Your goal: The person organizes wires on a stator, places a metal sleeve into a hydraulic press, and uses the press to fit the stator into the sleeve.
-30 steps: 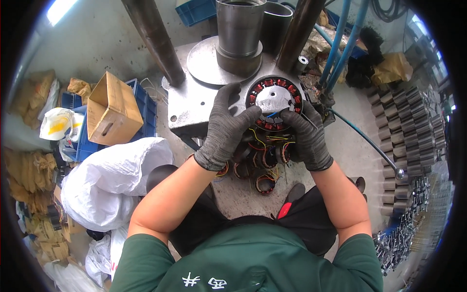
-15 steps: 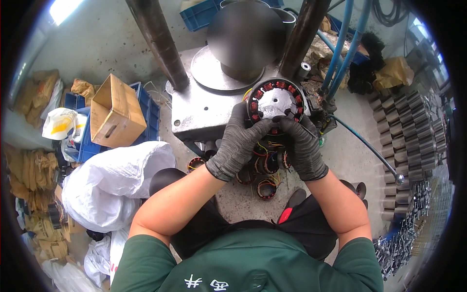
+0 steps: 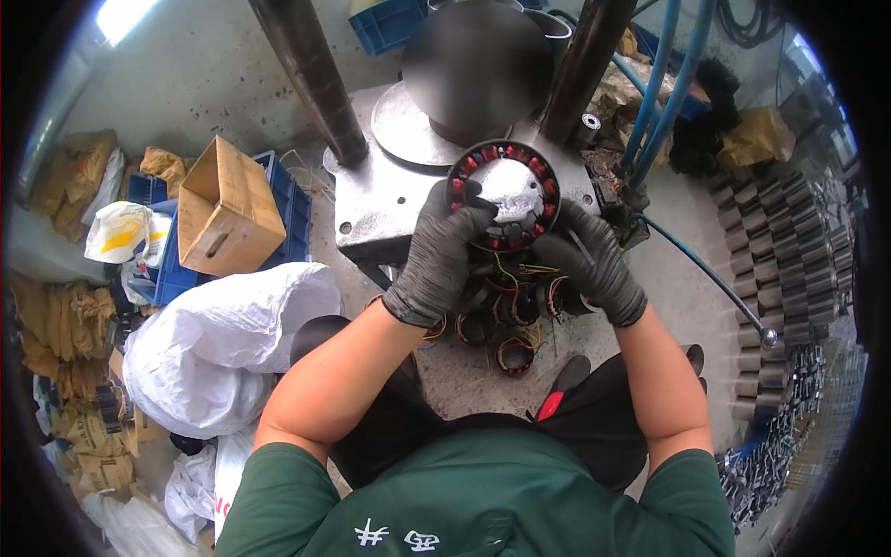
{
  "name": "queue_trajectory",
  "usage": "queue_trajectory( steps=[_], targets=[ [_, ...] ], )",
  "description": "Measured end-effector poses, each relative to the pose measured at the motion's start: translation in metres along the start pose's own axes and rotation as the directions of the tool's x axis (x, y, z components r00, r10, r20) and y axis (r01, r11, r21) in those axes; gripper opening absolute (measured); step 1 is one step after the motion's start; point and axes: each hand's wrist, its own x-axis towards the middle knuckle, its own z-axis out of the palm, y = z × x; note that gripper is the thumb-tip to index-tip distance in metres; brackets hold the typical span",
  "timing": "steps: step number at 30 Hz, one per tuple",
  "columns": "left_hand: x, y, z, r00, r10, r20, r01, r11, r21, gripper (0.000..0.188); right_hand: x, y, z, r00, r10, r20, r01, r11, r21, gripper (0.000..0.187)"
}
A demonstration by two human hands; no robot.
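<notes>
Our left hand (image 3: pixel 438 249) has its thumb and fingers clamped on the left side of the ring (image 3: pixel 549 190), which has red coils inside. Our right hand (image 3: pixel 599 265) is by its lower right edge, and we cannot tell if those fingers squeeze it or just sit near. We wear dark gloves on both hands. We see part of the grey table (image 3: pixel 373 206) through the ring's hole. Yellow wires (image 3: pixel 504 269) hang under it. Below our hands, more rings (image 3: pixel 515 364) lie on the floor (image 3: pixel 464 390). To our left are a white bag (image 3: pixel 223 343) and a brown box (image 3: pixel 243 218). To our right stand rows of metal tubes (image 3: pixel 784 269).
</notes>
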Motion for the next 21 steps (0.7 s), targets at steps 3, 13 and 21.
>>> queue_trajectory(
  steps=[3, 13, 21],
  targets=[
    [0.000, 0.011, 0.000, 0.999, -0.004, -0.039, 0.004, 1.000, -0.004, 0.042, 0.008, 0.024, -0.028, 0.984, -0.091, -0.156, 0.066, 0.985, -0.158, 0.037],
    [0.013, 0.015, -0.023, 0.997, 0.080, -0.022, -0.083, 0.987, -0.137, 0.036, 0.057, 0.088, -0.069, 0.893, -0.329, -0.306, 0.014, 0.701, -0.713, 0.027],
    [0.011, 0.022, -0.025, 0.990, 0.140, -0.024, -0.142, 0.984, -0.106, 0.040, 0.075, 0.125, -0.075, 0.912, -0.352, -0.212, -0.092, 0.328, -0.940, 0.032]
  ],
)
